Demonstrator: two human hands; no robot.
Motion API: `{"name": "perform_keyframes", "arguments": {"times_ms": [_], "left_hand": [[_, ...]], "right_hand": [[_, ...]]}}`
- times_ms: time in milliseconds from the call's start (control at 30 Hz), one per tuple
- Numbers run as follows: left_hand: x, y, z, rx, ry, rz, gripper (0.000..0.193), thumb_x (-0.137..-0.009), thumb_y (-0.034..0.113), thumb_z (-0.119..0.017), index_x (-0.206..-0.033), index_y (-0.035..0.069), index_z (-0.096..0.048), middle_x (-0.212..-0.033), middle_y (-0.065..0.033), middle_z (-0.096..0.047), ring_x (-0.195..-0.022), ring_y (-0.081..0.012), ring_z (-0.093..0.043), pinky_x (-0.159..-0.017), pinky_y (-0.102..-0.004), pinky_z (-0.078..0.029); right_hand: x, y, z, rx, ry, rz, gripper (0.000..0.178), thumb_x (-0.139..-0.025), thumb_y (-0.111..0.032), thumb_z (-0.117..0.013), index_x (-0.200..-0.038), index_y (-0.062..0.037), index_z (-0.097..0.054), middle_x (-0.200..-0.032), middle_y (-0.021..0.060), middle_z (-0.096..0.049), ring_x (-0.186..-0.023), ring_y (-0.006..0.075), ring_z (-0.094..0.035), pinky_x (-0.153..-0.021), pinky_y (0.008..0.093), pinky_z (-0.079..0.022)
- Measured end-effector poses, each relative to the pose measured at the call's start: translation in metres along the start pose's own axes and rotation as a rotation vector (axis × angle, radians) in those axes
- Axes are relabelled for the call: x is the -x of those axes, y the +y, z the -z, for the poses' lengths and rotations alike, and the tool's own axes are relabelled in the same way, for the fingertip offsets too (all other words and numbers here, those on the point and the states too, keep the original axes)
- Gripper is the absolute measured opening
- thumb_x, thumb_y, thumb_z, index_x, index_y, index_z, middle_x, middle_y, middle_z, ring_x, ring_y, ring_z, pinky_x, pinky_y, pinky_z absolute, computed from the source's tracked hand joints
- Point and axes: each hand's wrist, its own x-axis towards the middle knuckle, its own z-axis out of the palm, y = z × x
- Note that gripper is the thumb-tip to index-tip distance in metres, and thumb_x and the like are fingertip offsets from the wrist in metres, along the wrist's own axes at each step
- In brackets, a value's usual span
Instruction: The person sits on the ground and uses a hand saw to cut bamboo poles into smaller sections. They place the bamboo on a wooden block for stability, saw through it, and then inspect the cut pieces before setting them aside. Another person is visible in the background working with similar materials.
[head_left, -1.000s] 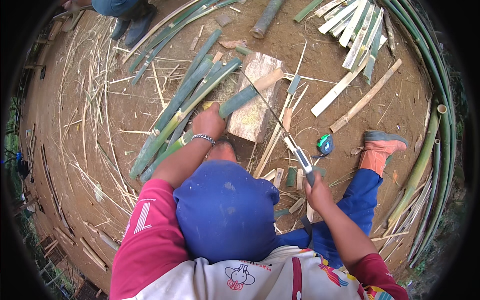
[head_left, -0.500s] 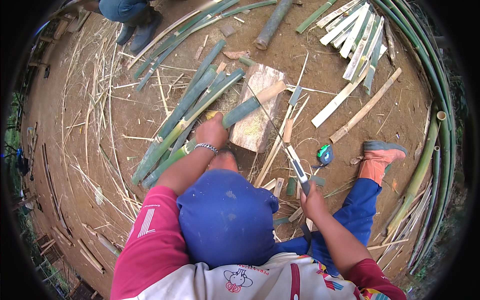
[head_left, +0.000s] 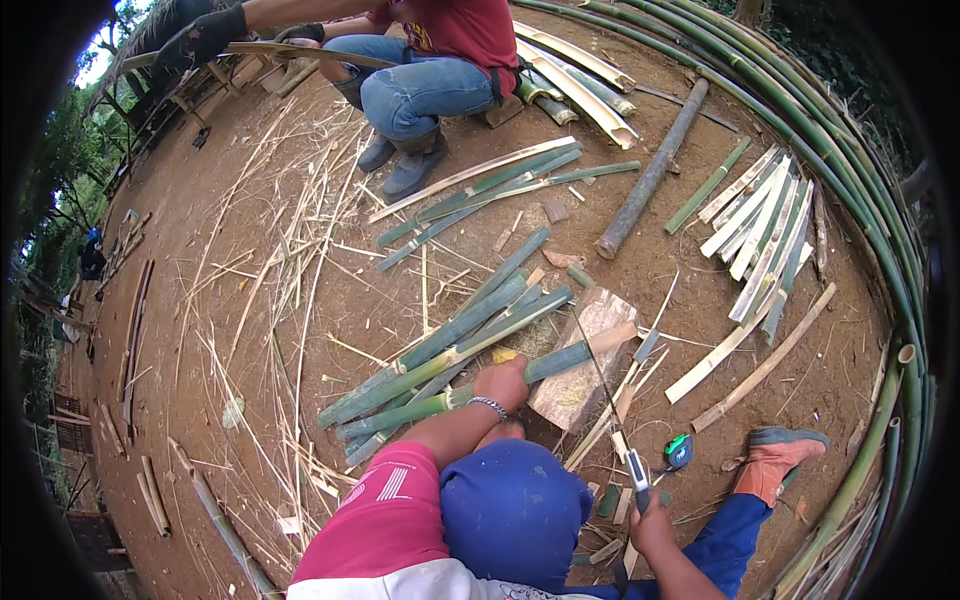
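My left hand point(head_left: 500, 385), with a chain bracelet at the wrist, is wrapped round a green bamboo pole point(head_left: 560, 362) and presses it down. The pole's pale, peeled end rests across a rough wooden block point(head_left: 556, 408). In my right hand point(head_left: 651, 522) is the handle of a handsaw point(head_left: 607, 400). Its thin blade slants up and lies across the pole close to the peeled part; whether the teeth are inside a cut cannot be told. More green bamboo lengths point(head_left: 430, 365) lie in a pile left of the block, beside my left hand.
A gloved co-worker point(head_left: 430, 95) sits at the top, holding a bamboo strip point(head_left: 310, 52). A tape measure point(head_left: 678, 452) lies right of the saw. Split bamboo slats point(head_left: 765, 215) are stacked at upper right. Long poles point(head_left: 890, 220) curve along the right edge. Thin shavings point(head_left: 290, 260) litter the left ground.
The view has tilted up, so the scene sits lower and further right, and more of the co-worker shows. My hands keep their grips; the saw still crosses the pole.
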Motion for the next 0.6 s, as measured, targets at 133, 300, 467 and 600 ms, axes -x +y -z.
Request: {"name": "perform_keyframes", "arguments": {"times_ms": [133,300,467,600], "left_hand": [[-0.007,-0.006,-0.006,-0.016,0.027,-0.01,0.019,-0.086,0.016,-0.055,-0.102,0.01,-0.06,-0.088,-0.0221,-0.072,-0.083,-0.0416,-0.071,-0.073,-0.0526,-0.055],[0.003,0.001,-0.001,-0.024,0.06,-0.03,0.019,-0.088,0.019,-0.052,-0.103,0.01,-0.06,-0.089,-0.0209,-0.072,-0.083,-0.0401,-0.071,-0.073,-0.0523,-0.055],[-0.002,-0.008,-0.015,0.0,0.039,-0.032,0.02,-0.087,0.018,-0.052,-0.104,0.01,-0.06,-0.092,-0.0202,-0.072,-0.085,-0.0387,-0.071,-0.075,-0.0519,-0.055],[-0.001,0.0,0.001,-0.002,0.005,-0.011,0.02,-0.087,0.017,-0.053,-0.104,0.01,-0.061,-0.094,-0.0205,-0.072,-0.087,-0.0394,-0.071,-0.077,-0.0517,-0.055]], "right_hand": [[-0.077,-0.096,0.038,-0.007,0.038,0.163,0.038,-0.095,-0.026,-0.057,-0.124,-0.0032,-0.047,-0.101,0.0301,-0.066,-0.097,0.0487,-0.064,-0.084,0.0563,-0.05],[-0.044,-0.1,0.046,0.004,0.004,0.099,0.037,-0.094,-0.026,-0.058,-0.121,-0.0026,-0.047,-0.101,0.0305,-0.066,-0.097,0.0482,-0.064,-0.086,0.0549,-0.051],[0.012,0.015,0.008,0.041,-0.007,0.005,0.045,-0.093,-0.028,-0.059,-0.127,-0.0046,-0.043,-0.095,0.0312,-0.067,-0.092,0.0488,-0.066,-0.084,0.056,-0.052],[-0.054,-0.06,0.027,-0.012,0.02,0.098,0.042,-0.094,-0.028,-0.057,-0.125,-0.0012,-0.048,-0.108,0.0319,-0.064,-0.102,0.0485,-0.062,-0.088,0.0543,-0.049]]}}
